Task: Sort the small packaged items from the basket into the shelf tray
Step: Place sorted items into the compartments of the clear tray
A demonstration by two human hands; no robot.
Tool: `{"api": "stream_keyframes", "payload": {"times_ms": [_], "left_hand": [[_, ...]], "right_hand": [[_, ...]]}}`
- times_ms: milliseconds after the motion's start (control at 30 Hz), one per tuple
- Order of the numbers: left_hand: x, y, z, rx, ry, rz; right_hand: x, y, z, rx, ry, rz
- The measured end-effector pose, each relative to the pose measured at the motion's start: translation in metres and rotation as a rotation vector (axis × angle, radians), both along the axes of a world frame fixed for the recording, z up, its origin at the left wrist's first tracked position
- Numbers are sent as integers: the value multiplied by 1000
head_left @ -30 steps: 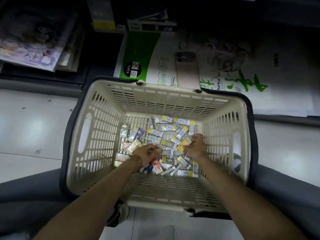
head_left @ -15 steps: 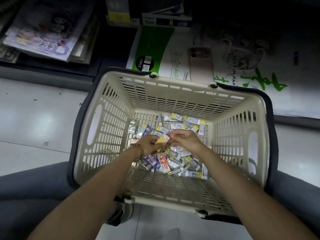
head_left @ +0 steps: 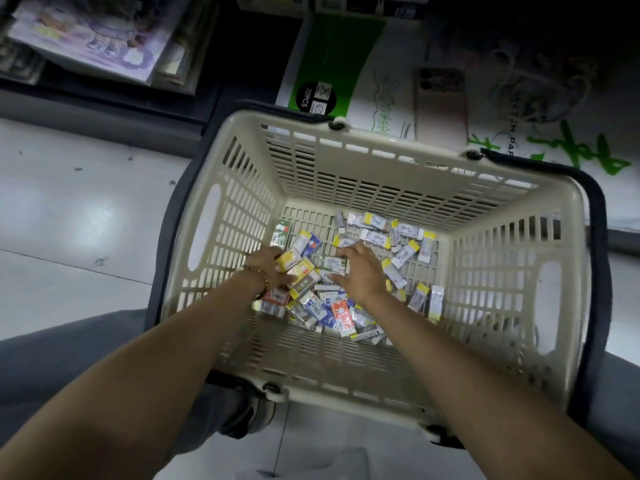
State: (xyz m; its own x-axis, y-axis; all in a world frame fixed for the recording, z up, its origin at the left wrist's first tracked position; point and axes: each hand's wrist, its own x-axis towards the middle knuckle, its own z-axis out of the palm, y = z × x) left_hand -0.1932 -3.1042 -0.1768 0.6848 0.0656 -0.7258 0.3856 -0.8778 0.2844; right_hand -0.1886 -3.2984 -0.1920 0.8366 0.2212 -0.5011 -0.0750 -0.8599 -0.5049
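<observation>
A beige slotted basket [head_left: 512, 292] stands on the floor between my knees. Several small packaged items [head_left: 401, 252] with yellow, white, blue and orange wrappers lie scattered on its bottom. My left hand [head_left: 268, 268], with a bead bracelet at the wrist, grips a small stack of yellow-and-white packets [head_left: 299, 271]. My right hand [head_left: 360, 271] pinches a green-and-white packet [head_left: 332, 263] right beside that stack. No shelf tray is visible.
A low dark shelf runs along the top, holding picture books [head_left: 90, 32] at the left and a green-and-white sketch paper pack [head_left: 332, 64] with a phone [head_left: 440, 98] on it. Pale floor tiles [head_left: 69, 220] lie left of the basket.
My right hand left the pile's right side and came to the left hand. The left hand now holds more packets, and the right hand has a green-and-white one. The view moved closer.
</observation>
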Motion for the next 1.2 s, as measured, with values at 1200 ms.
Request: {"api": "stream_keyframes", "payload": {"times_ms": [1200], "left_hand": [[14, -22, 59, -624, -227, 358]], "right_hand": [[25, -42, 78, 586, 399, -275]]}}
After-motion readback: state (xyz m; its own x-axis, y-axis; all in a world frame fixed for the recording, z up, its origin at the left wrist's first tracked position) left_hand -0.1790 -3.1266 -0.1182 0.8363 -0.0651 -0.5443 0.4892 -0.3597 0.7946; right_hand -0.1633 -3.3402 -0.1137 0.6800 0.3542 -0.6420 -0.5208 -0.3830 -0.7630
